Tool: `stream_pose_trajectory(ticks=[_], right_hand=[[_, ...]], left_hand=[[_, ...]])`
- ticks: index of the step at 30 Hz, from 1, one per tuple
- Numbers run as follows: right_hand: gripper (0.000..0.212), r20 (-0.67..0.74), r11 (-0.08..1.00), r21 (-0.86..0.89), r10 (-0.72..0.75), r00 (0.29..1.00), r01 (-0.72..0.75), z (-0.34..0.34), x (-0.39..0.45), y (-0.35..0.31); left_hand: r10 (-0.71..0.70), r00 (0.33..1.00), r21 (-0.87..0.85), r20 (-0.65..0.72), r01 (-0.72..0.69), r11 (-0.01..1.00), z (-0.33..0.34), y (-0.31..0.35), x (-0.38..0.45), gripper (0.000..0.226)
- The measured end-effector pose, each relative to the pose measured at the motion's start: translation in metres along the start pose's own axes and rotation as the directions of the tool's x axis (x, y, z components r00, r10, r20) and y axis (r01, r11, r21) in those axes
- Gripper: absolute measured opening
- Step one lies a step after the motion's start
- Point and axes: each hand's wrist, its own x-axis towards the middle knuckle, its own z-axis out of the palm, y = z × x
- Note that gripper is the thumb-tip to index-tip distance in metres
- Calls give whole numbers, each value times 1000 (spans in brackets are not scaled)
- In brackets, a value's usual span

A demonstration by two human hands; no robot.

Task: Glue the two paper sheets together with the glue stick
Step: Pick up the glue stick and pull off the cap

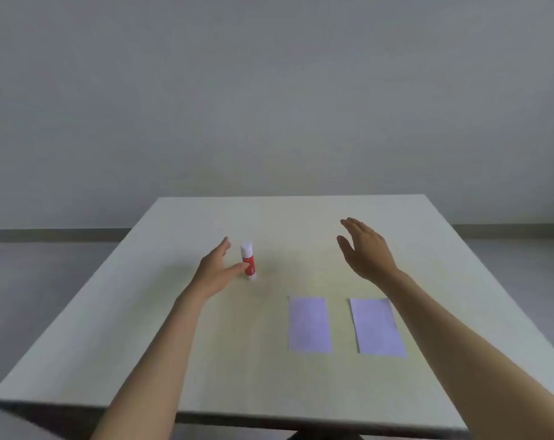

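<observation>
Here the left hand (pixel 217 271) is opening around the upright glue stick (pixel 248 261) at frame centre, thumb touching; the right hand (pixel 366 252) is hovering open, empty, above two paper sheets (pixel 309 325) lying apart on the tabletop (pixel 206 360), ready for gluing.

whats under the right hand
Only bare table shows below the open right hand, which hovers beyond the two paper sheets. The patch it covers can't be seen.
</observation>
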Motion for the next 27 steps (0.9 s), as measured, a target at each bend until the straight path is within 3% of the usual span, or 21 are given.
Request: stream_pose_trajectory(ticks=[2, 5, 6, 9, 12, 16, 20, 24, 27], right_hand=[[48, -6, 1000, 8, -1, 1000, 1, -1, 2, -4], [47, 44, 1000, 5, -19, 999, 19, 5, 4, -14], [47, 51, 999, 10, -31, 998, 31, 7, 5, -18], [46, 56, 996, 55, -75, 996, 72, 12, 7, -28], [44, 67, 987, 133, -96, 993, 86, 17, 9, -40], [45, 61, 964, 262, -66, 996, 48, 18, 13, -58], [48, 121, 919, 381, 63, 991, -105, 9, 14, -63], [52, 161, 903, 396, 112, 981, -168, 6, 6, -57], [36, 194, 880, 440, 99, 976, -177, 4, 2, -47]], left_hand=[[-20, 999, -72, -27, 18, 997, 9, 3, 1, 69], [1, 998, -63, -69, -6, 998, 32, 3, 4, 11], [-6, 995, -74, -100, -1, 997, 36, 4, 5, 9], [-44, 973, -113, -226, 18, 993, 46, 5, 6, 14], [-50, 965, -143, -256, 13, 990, 51, 6, 3, 17], [136, 964, -61, -227, -153, 986, 52, 20, 2, 2], [380, 909, 120, -170, -364, 924, 54, 43, -4, 33], [504, 856, 243, -118, -467, 850, 60, 61, -12, 40], [539, 835, 284, -111, -493, 822, 64, 66, -18, 40]])
